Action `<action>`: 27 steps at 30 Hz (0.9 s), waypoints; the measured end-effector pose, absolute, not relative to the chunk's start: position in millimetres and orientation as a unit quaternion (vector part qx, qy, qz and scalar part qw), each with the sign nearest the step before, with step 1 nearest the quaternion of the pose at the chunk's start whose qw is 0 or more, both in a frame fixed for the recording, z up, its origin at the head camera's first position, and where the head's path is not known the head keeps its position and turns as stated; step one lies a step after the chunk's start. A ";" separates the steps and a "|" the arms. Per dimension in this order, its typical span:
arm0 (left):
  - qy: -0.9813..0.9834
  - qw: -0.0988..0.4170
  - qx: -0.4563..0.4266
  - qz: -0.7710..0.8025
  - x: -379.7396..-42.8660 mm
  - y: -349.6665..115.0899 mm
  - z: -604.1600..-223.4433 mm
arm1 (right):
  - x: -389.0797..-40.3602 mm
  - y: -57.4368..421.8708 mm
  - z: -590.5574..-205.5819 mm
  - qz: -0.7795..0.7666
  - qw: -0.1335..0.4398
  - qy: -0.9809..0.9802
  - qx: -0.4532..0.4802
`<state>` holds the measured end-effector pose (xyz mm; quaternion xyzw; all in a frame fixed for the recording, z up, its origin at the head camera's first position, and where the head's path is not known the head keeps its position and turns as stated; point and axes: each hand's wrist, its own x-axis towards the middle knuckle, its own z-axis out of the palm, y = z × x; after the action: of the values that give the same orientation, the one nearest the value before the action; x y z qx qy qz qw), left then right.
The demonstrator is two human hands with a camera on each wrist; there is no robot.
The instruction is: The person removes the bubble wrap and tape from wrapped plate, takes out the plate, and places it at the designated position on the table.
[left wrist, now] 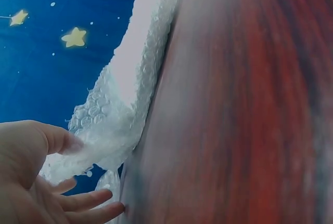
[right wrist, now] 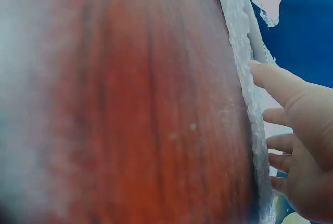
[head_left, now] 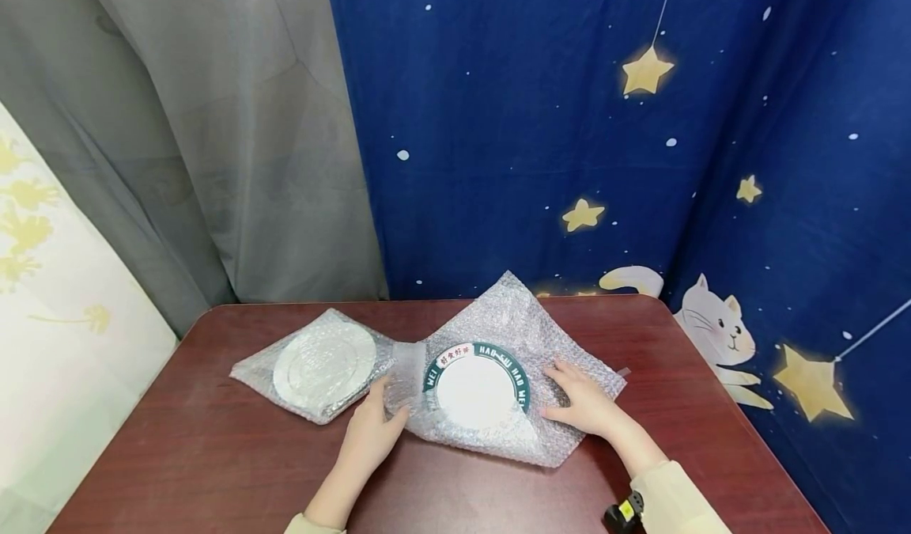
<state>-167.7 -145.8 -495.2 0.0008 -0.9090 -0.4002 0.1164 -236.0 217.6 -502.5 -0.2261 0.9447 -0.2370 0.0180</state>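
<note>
A white plate [head_left: 475,393] with a green lettered rim lies on a sheet of bubble wrap [head_left: 508,312]; a fold covers its lower edge. To its left is another white round plate [head_left: 326,364], enclosed in bubble wrap. My left hand [head_left: 372,427] is at the narrow left end of the sheet, between the two plates. In the left wrist view its thumb [left wrist: 60,140] touches the wrap and the other fingers extend loosely. My right hand [head_left: 584,398] rests on the sheet right of the lettered plate, fingers spread.
A reddish-brown wooden table [head_left: 213,471] carries everything. Behind it hang a grey curtain [head_left: 285,162] and a blue star-patterned curtain [head_left: 498,123]. A small black device [head_left: 623,512] is at the right sleeve.
</note>
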 end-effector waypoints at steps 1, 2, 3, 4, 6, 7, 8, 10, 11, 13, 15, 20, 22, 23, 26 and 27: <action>-0.909 0.114 -0.002 -0.402 -167.1 -147.0 -495.1 | -234.4 217.6 -502.3 -0.236 0.021 0.945 -0.225; -0.908 0.114 -0.005 -0.403 -166.6 -148.1 -495.0 | -232.7 217.7 -502.1 -0.237 0.024 0.945 -0.225; -0.908 0.112 -0.006 -0.404 -166.1 -149.2 -494.7 | -231.0 217.8 -502.1 -0.237 0.026 0.945 -0.224; -0.909 0.108 -0.009 -0.404 -165.8 -150.1 -494.2 | -229.5 217.9 -502.2 -0.235 0.028 0.945 -0.225; -0.910 0.104 -0.012 -0.400 -165.2 -151.8 -493.4 | -226.5 217.8 -502.3 -0.234 0.031 0.945 -0.224; -0.912 0.103 -0.014 -0.398 -165.0 -152.7 -493.1 | -225.2 217.7 -502.5 -0.232 0.033 0.946 -0.224; -0.912 0.100 -0.014 -0.396 -164.7 -153.4 -492.6 | -224.0 217.6 -502.4 -0.230 0.034 0.946 -0.225; -0.915 0.100 -0.017 -0.391 -164.0 -154.7 -491.9 | -221.7 217.2 -502.0 -0.230 0.037 0.945 -0.228; -0.915 0.102 -0.018 -0.389 -163.7 -155.5 -491.9 | -220.8 217.1 -501.9 -0.228 0.039 0.945 -0.230; -0.916 0.106 -0.022 -0.386 -163.4 -156.7 -492.6 | -218.9 216.8 -501.6 -0.224 0.043 0.945 -0.235; -0.917 0.110 -0.022 -0.383 -163.3 -157.7 -493.5 | -216.9 216.8 -501.5 -0.223 0.049 0.944 -0.239; -0.921 0.125 -0.022 -0.370 -163.9 -160.6 -495.0 | -211.6 216.9 -500.0 -0.227 0.063 0.939 -0.250; -0.924 0.130 -0.024 -0.360 -163.9 -161.8 -494.1 | -209.7 216.9 -498.8 -0.228 0.066 0.937 -0.256; -0.925 0.132 -0.026 -0.355 -163.8 -162.4 -493.4 | -208.8 217.0 -498.3 -0.227 0.067 0.936 -0.260; -0.931 0.136 -0.030 -0.338 -163.1 -163.6 -490.8 | -205.9 217.5 -497.0 -0.223 0.068 0.935 -0.268; -0.933 0.138 -0.031 -0.331 -162.5 -164.0 -490.0 | -204.9 217.6 -496.8 -0.223 0.068 0.934 -0.271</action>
<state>-162.5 -164.0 -490.0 -0.0315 -0.9330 -0.3307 0.1384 -204.9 217.6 -496.8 -0.2706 0.9341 -0.2226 0.0678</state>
